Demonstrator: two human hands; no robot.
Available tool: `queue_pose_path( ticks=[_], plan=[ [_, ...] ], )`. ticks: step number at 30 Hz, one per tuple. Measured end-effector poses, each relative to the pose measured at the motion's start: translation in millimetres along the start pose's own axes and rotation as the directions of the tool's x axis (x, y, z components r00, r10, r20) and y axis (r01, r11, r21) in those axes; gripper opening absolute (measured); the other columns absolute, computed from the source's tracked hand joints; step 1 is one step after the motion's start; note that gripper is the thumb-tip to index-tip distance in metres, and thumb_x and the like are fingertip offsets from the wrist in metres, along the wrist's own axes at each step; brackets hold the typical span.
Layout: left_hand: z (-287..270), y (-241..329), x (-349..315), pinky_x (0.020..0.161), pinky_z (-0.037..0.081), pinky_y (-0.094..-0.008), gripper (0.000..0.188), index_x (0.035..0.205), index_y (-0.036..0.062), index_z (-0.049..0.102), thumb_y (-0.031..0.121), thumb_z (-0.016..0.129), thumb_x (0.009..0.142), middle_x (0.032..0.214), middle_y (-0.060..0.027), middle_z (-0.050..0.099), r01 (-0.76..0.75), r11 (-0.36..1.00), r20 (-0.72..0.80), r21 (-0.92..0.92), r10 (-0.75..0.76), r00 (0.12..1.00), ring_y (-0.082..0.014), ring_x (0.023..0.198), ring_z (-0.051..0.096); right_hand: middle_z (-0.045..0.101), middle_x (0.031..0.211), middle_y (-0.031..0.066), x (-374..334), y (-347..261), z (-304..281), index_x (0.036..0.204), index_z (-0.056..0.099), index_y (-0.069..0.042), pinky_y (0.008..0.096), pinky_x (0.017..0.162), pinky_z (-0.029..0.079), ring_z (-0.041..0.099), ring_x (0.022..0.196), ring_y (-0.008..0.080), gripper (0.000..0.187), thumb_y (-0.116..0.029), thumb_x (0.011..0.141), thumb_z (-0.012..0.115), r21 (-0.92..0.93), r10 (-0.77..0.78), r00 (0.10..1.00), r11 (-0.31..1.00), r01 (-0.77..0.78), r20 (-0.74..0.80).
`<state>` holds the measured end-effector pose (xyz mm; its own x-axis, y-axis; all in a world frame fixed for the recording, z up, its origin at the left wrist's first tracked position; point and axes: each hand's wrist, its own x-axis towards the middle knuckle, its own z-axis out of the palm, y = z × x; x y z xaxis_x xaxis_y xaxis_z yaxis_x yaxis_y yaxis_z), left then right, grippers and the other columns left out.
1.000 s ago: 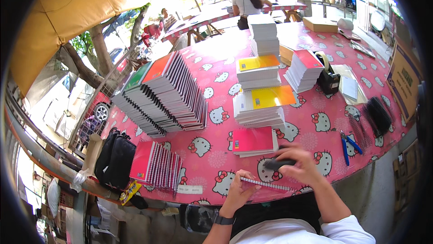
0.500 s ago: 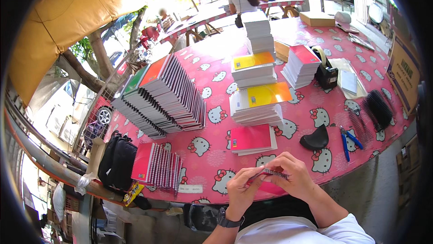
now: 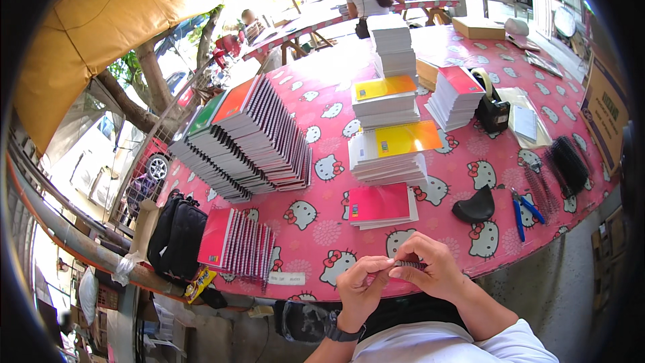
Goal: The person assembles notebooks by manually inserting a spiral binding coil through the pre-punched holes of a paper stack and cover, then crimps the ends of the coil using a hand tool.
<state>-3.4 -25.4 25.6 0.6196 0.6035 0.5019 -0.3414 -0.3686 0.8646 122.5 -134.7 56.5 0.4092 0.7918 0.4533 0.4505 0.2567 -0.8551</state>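
My left hand [image 3: 365, 287] and my right hand [image 3: 435, 267] meet over the near table edge, fingers pinched on a spiral notebook. Its dark coil [image 3: 411, 265] shows between my fingers; the rest is mostly hidden by my hands. Just beyond lies a small pile of pink-covered sheets [image 3: 380, 202] without a visible coil. Behind it rise piles of loose pages with yellow covers [image 3: 407, 140]. To the left stands a short stack of pink-covered spiral notebooks [image 3: 235, 242]. Blue-handled pliers [image 3: 527, 212] rest on the table at the right, near a black curved object [image 3: 474, 207].
Tall stacks of bound notebooks [image 3: 259, 141] stand at the left. A black bag [image 3: 176, 230] sits at the left table edge. A tape dispenser [image 3: 492, 109], black coils [image 3: 568, 165] and a cardboard box [image 3: 605, 111] are at the right. People work at a far table [image 3: 302, 30].
The notebook has turned in my hands, so its pink cover no longer shows and mainly the coil is visible. The view has shifted slightly.
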Motion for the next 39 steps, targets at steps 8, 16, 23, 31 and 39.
queue_pose_path(
  ticks=[8, 16, 23, 31, 39],
  plan=[
    [-7, 3, -3, 0.059, 0.047, -0.0210, 0.015, 0.093, 0.0007, 0.067, -0.007, 0.068, 0.081, 0.090, -0.0102, 0.069, -0.010, 0.997, 0.006, -0.071, 0.011, 1.000, -0.0121, 0.073, 0.063, 0.053, 0.076, 0.0068, 4, -5, 3, 0.090, 0.059, -0.004, 0.0313, 0.059, 0.047, 0.056, 0.067, 0.0203, 0.027, -0.023, 0.080, 0.076, 0.017, -0.009, 0.998, 1.000, 0.008, 0.060],
    [-13, 13, -1, 0.060, 0.047, -0.0218, 0.016, 0.088, 0.0012, 0.067, -0.013, 0.065, 0.080, 0.088, -0.0121, 0.068, -0.070, 0.997, 0.036, 0.028, 0.069, 0.997, -0.0128, 0.073, 0.062, 0.055, 0.076, 0.0072, 4, -9, 6, 0.093, 0.061, -0.004, 0.0316, 0.061, 0.048, 0.058, 0.068, 0.0201, 0.030, -0.024, 0.079, 0.077, -0.026, -0.018, 0.997, 0.999, 0.020, 0.068],
    [-18, 5, -4, 0.062, 0.050, -0.0222, 0.019, 0.094, 0.0002, 0.066, -0.011, 0.068, 0.079, 0.091, -0.0119, 0.068, -0.110, 0.993, 0.017, -0.034, 0.111, 0.994, -0.0138, 0.076, 0.064, 0.060, 0.081, 0.0066, 3, -7, 9, 0.095, 0.065, -0.003, 0.0265, 0.064, 0.049, 0.061, 0.073, 0.0166, 0.025, -0.013, 0.076, 0.079, -0.059, -0.103, 0.994, 0.993, 0.106, 0.044],
    [-23, 19, 1, 0.065, 0.049, -0.0238, 0.019, 0.096, -0.0008, 0.067, -0.010, 0.067, 0.080, 0.095, -0.0131, 0.067, -0.102, 0.995, 0.130, -0.005, 0.102, 0.986, -0.0153, 0.080, 0.062, 0.061, 0.084, 0.0061, 1, -11, 8, 0.094, 0.065, -0.004, 0.0277, 0.065, 0.049, 0.060, 0.077, 0.0175, 0.025, -0.009, 0.073, 0.079, 0.016, -0.007, 1.000, 1.000, 0.007, 0.006],
    [-19, 19, -1, 0.063, 0.047, -0.0225, 0.016, 0.095, -0.0002, 0.067, -0.009, 0.067, 0.082, 0.095, -0.0129, 0.067, -0.162, 0.985, 0.082, 0.065, 0.157, 0.984, -0.0138, 0.079, 0.061, 0.061, 0.086, 0.0066, 1, -16, 12, 0.095, 0.065, -0.007, 0.0336, 0.069, 0.048, 0.057, 0.081, 0.0233, 0.025, -0.007, 0.073, 0.077, -0.038, -0.062, 0.998, 0.997, 0.061, -0.018]
  ],
)
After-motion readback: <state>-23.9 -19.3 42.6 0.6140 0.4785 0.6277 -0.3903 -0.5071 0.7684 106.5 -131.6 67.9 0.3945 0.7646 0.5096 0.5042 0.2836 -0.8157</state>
